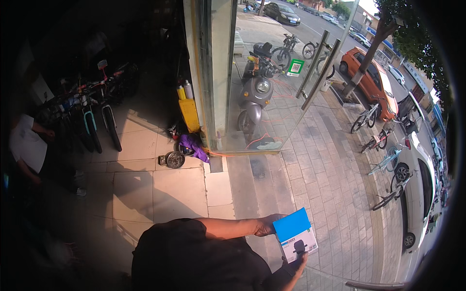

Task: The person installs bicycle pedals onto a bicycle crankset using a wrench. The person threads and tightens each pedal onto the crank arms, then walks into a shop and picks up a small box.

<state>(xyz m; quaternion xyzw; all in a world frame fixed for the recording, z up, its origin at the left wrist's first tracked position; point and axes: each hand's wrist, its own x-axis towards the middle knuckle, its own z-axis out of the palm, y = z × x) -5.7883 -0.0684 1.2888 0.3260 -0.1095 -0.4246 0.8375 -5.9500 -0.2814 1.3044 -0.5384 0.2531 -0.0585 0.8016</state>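
Observation:
My left hand grips a small box at its upper left corner, its fingers partly behind it. The box has a blue upper part and a white printed face showing a dark device. Whether the blue part is its lid or a separate card I cannot tell. Below, my right hand supports the same box by its lower edge, its fingers curled round it and partly in shadow. Both hands are out over the paving, just past the doorway.
A glass door with a metal handle stands ahead, a grey scooter behind it. Bicycles and a person in a white shirt are in the dim interior at left. A round pan and purple cloth lie on the floor.

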